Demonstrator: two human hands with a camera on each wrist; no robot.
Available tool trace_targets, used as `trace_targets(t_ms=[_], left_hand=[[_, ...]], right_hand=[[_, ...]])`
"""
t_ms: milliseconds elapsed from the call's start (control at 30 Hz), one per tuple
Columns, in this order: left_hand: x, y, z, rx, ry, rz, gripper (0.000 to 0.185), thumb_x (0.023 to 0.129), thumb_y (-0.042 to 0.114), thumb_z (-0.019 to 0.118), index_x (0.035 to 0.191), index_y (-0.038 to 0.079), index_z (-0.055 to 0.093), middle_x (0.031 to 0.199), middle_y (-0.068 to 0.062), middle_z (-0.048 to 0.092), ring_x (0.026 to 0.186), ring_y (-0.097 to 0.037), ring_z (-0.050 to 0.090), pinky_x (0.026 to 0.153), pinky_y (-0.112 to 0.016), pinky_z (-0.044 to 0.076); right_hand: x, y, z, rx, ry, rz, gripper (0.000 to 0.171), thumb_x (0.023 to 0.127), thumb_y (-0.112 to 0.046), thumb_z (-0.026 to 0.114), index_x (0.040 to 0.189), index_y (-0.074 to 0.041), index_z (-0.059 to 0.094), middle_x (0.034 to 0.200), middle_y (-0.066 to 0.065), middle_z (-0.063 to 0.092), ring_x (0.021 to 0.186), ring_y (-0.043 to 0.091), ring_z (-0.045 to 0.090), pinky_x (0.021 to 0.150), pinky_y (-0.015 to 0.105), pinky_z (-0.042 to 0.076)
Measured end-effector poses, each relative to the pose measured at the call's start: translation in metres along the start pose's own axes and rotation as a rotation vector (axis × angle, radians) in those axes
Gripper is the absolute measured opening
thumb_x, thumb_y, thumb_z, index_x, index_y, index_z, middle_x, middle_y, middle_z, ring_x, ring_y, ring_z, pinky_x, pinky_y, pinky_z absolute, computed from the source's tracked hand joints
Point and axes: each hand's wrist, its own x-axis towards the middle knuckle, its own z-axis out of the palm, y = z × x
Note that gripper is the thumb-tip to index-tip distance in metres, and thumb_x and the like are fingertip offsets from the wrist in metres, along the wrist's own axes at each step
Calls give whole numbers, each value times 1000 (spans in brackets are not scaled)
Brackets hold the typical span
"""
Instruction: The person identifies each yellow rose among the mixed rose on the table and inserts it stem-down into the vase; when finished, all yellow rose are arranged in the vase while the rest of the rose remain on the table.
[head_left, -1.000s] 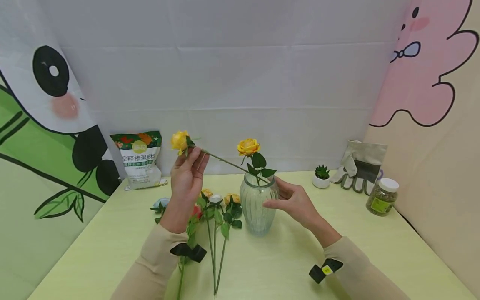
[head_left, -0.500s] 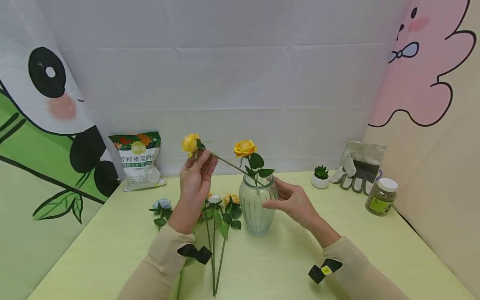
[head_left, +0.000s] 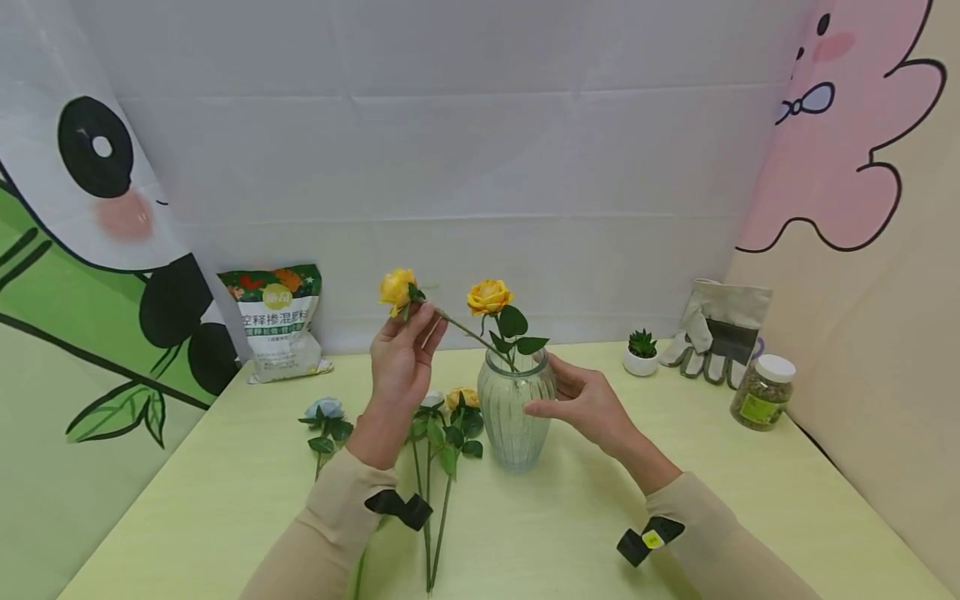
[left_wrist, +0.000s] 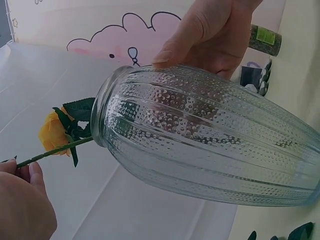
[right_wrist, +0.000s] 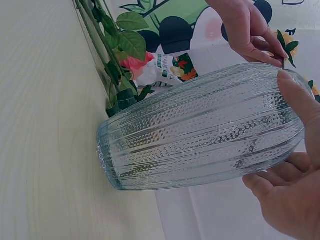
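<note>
A ribbed clear glass vase (head_left: 514, 417) (left_wrist: 200, 150) (right_wrist: 200, 135) stands on the pale green table (head_left: 675, 500). One yellow rose (head_left: 489, 296) (left_wrist: 52, 132) stands upright in it. My left hand (head_left: 426, 318) (left_wrist: 20, 200) (right_wrist: 250, 30) pinches the stem of a second yellow rose (head_left: 397, 287) just below its bloom. That stem slants down to the right, its lower end inside the vase mouth. My right hand (head_left: 555, 387) (left_wrist: 210, 35) (right_wrist: 295, 190) grips the vase's upper right side with thumb and fingers curled round it.
Several loose roses (head_left: 442, 425) (right_wrist: 115, 65) lie left of the vase, with a blue one (head_left: 324, 410) further left. A fertiliser bag (head_left: 279, 321) leans on the back wall. A small potted succulent (head_left: 642, 353), garden gloves (head_left: 720, 333) and a jar (head_left: 763, 393) stand at the right.
My left hand has carried the second yellow rose to the right, closer to the vase, so its stem stands steeper in the mouth. My right hand has stayed on the vase.
</note>
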Motion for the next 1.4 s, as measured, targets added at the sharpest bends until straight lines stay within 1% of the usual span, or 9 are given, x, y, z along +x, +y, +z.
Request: trace_targets(t_ms=[200,367,500,700,833,1033,1133,1267,1400], left_hand=[[-2,-9,4,77,-16,15,24,95,-12,59,89,5,74,89,-6,71,84,-19,72,84,-35,60],[-3,-16,7,111,-25,9,24,93,-14,61,86,5,73,84,-4,70,83,-18,73,81,-36,61],[-4,-21,8,160,-45,14,23,91,-14,64,82,6,73,81,-3,69,82,-18,73,83,-38,60],[-5,-29,6,232,-85,16,16,88,-10,71,86,6,76,84,-4,69,84,-18,72,87,-41,59],[-5,-35,5,270,-104,22,19,88,-11,71,86,7,77,84,-3,69,83,-18,71,88,-42,58],[-4,-40,6,353,-109,16,28,89,-15,66,86,10,78,89,-5,72,85,-18,74,88,-39,58],[-4,-42,5,398,-106,-7,25,90,-14,66,88,9,77,91,-5,73,85,-17,74,92,-37,57],[-4,-43,4,483,-109,-30,13,91,-8,69,100,-1,75,91,-3,74,87,-16,73,97,-36,54],[-3,-45,3,557,-117,-44,22,91,-3,70,112,-9,70,98,-3,74,97,-17,70,100,-33,51]], right_hand=[[-1,0,0,-2,3,0,91,81,-28,87,155,-10,36,152,8,45,133,22,50,100,34,51],[0,0,0,0,3,2,92,80,-28,87,155,-9,36,152,11,44,133,23,51,100,34,50],[1,0,0,-4,3,5,93,80,-29,87,155,-8,36,152,10,45,133,22,51,101,35,50],[1,1,0,-12,6,8,92,80,-29,87,154,-9,37,151,7,46,133,22,50,102,36,49],[1,1,-1,-5,2,5,92,80,-29,87,154,-9,37,152,8,45,133,23,50,102,36,49],[1,0,-1,-6,-5,9,94,80,-29,87,155,-7,34,155,8,40,136,22,46,104,35,47],[0,0,-2,-19,-6,21,96,81,-30,86,155,-5,32,157,8,36,138,24,43,107,38,44],[0,-1,-2,-36,-5,38,97,82,-31,86,156,-4,30,159,10,32,140,27,40,109,41,42],[0,-1,-3,-32,-5,46,97,82,-31,86,156,-3,30,159,11,31,141,28,39,110,42,41]])
